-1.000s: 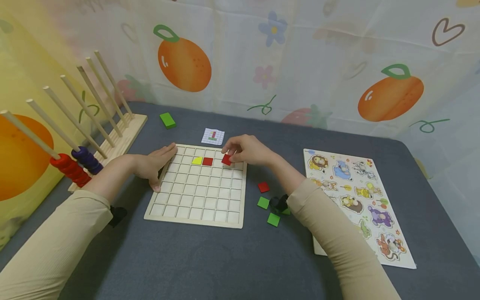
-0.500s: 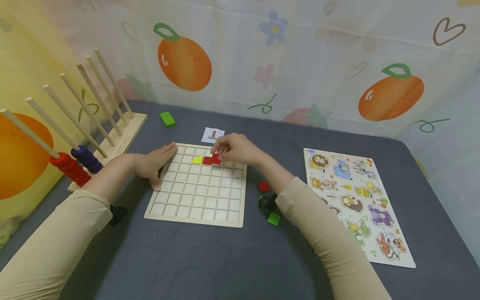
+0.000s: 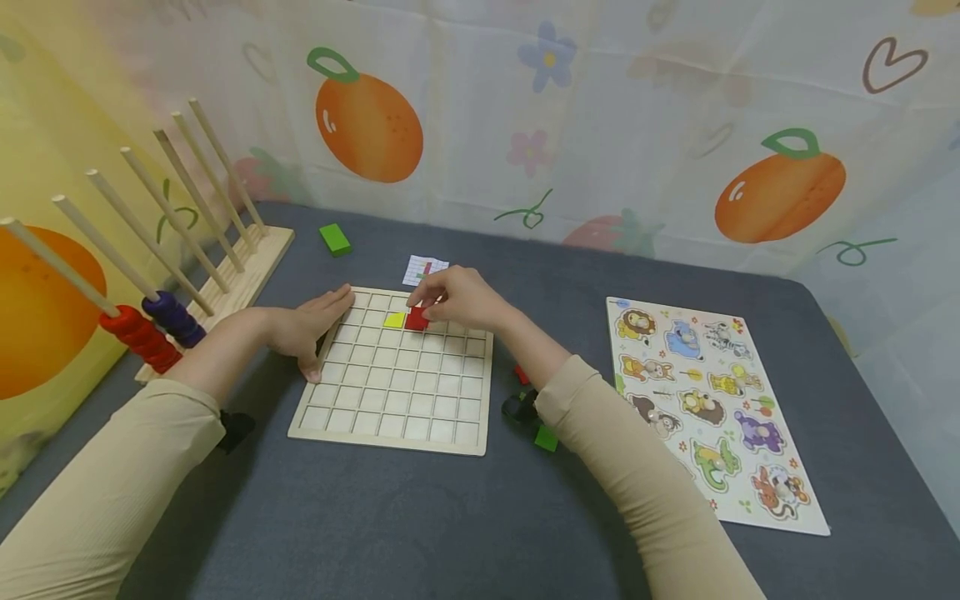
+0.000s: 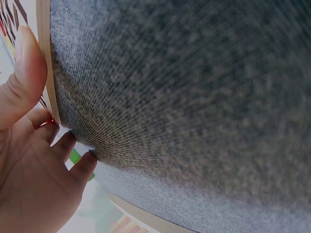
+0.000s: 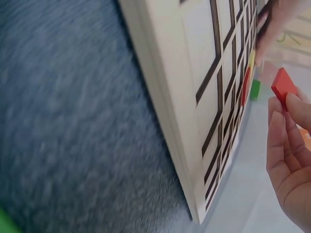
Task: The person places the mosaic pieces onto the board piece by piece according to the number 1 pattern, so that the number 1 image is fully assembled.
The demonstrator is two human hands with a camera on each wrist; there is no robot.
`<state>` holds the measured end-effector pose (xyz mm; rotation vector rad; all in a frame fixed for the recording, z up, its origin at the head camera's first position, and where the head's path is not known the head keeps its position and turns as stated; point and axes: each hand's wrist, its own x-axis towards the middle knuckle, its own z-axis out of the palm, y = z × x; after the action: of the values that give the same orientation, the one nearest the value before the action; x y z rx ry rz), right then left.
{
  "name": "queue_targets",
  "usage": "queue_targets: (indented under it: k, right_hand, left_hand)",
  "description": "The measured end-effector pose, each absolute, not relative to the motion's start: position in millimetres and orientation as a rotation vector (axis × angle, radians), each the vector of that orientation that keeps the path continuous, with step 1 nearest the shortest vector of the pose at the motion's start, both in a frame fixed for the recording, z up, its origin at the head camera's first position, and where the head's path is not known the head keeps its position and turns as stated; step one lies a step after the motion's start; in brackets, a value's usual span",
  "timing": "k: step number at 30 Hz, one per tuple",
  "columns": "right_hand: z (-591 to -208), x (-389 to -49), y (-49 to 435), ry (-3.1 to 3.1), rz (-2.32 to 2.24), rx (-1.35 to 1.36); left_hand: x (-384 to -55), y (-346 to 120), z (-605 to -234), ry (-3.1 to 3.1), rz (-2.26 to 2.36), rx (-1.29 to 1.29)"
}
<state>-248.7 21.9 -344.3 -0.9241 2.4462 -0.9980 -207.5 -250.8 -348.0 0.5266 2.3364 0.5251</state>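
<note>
My right hand point(image 3: 461, 300) pinches a red square tile point(image 3: 417, 318) between thumb and fingers, over the upper part of the wooden grid board point(image 3: 390, 447). In the right wrist view the held red tile point(image 5: 283, 86) is tilted and raised off the board. A yellow tile point(image 3: 393, 320) lies in a cell just left of it. Another red tile point(image 5: 246, 86) sits in the board beside the yellow one, mostly covered by the held tile in the head view. My left hand point(image 3: 303, 327) rests along the board's left edge, fingers extended, thumb point(image 4: 31, 68) against the edge.
Behind the board lies a small grid card point(image 3: 420, 268), partly hidden by the right hand. A green block point(image 3: 334, 239) sits farther back. Rod stand point(image 3: 262, 254) with red and purple beads is left. Green tile point(image 3: 546, 438) and red tile point(image 3: 521, 375) lie right, before the animal puzzle point(image 3: 720, 417).
My right hand has moved left across the board with the red tile, which now overlaps the red tile lying in the grid. The left hand has stayed put.
</note>
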Motion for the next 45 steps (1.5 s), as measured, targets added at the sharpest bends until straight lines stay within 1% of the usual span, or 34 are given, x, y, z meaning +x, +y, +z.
queue_targets:
  k: [9, 19, 45]
  right_hand:
    - [-344.0, -247.8, 11.8, 2.497, -0.966, -0.9]
    - [-349.7, -244.4, 2.4, 2.484, -0.914, -0.743]
    - [-353.4, -237.9, -3.1, 2.548, -0.747, -0.825]
  left_hand:
    - [-207.6, -251.4, -348.9, 2.34, 0.523, 0.523]
    - [-208.1, -251.2, -349.7, 2.335, 0.53, 0.536]
    - [-207.3, -250.3, -348.0, 2.336, 0.526, 0.515]
